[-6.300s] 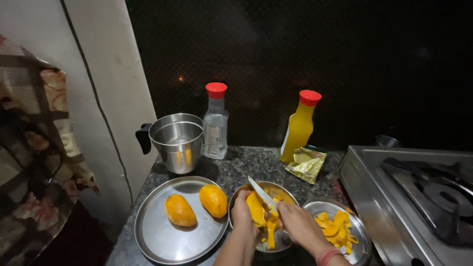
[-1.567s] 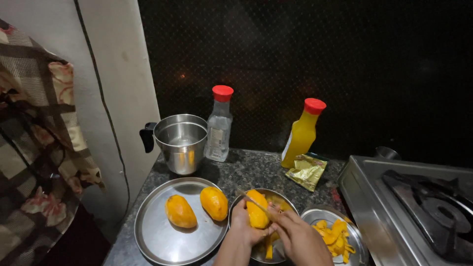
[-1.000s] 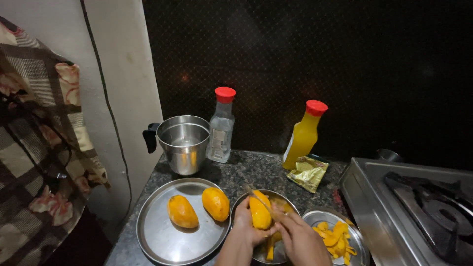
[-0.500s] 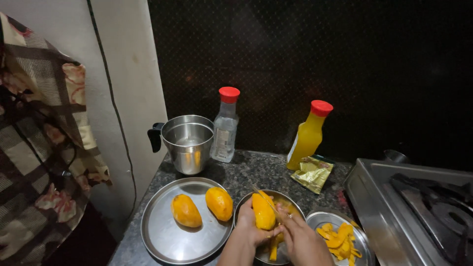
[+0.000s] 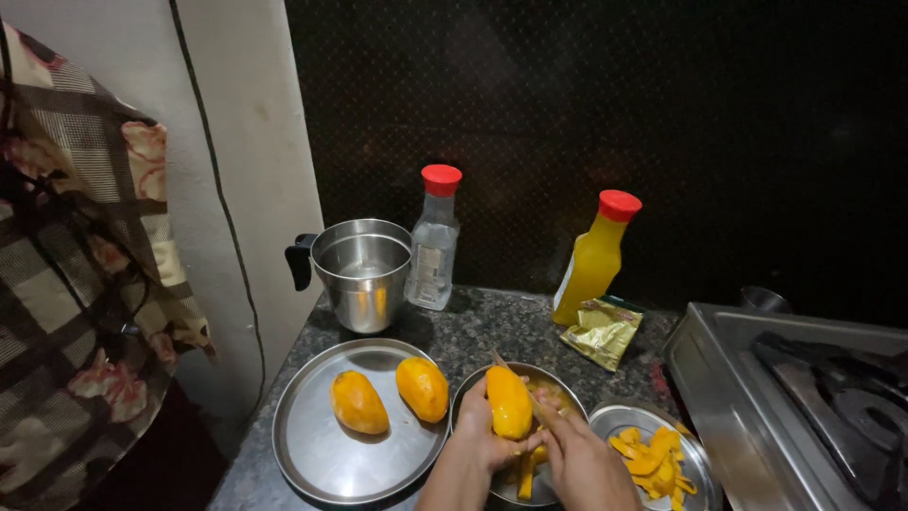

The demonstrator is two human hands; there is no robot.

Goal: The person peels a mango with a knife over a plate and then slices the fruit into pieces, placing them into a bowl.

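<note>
Head view: left hand (image 5: 478, 437) grips one peeled oval orange mango (image 5: 509, 401); right hand (image 5: 579, 457) closed on a thin metal knife (image 5: 515, 378); two more peeled mangoes (image 5: 390, 396) lie on round steel plate (image 5: 303, 454).

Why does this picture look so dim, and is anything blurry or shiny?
Head view: light falls mostly on the counter, so the back wall goes almost black. The steel plate and pot catch soft glare. The mango in the left hand looks fairly sharp; the right hand is slightly smeared. Straight edges bow near the frame's sides.
</note>
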